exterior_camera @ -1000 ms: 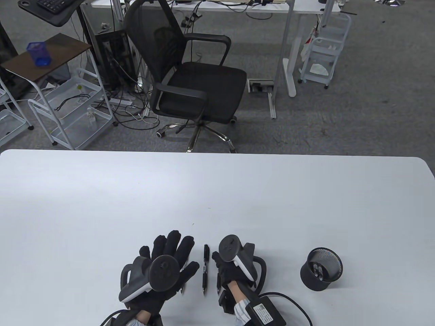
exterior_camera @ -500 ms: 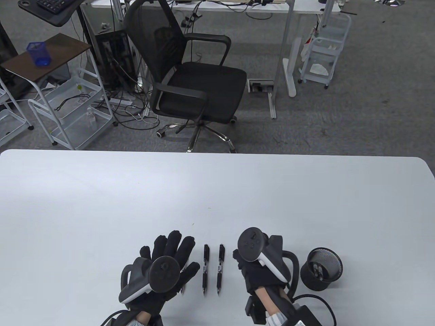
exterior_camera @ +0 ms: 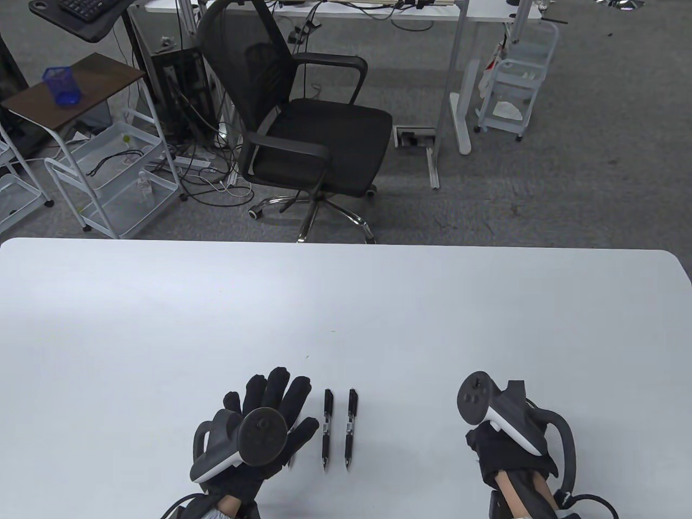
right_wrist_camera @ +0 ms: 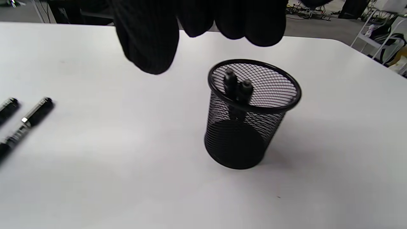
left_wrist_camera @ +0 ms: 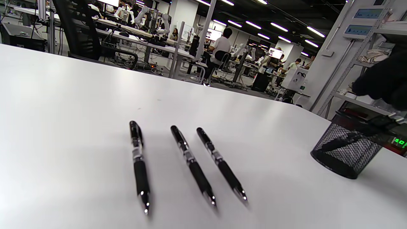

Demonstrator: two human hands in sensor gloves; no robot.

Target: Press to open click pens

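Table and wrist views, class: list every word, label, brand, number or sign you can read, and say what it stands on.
No text can be read in any view.
Pens: no print can be made out on the barrels.
Pen cup: bare mesh, no label.
Green lit marks at the left wrist view's right edge: too blurred to read.
Background screens: too small to read.

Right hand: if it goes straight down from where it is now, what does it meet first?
Probably the mesh cup: the right hand hangs above its open mouth, where two pens stand. Depth is unclear; it may meet the near rim first.
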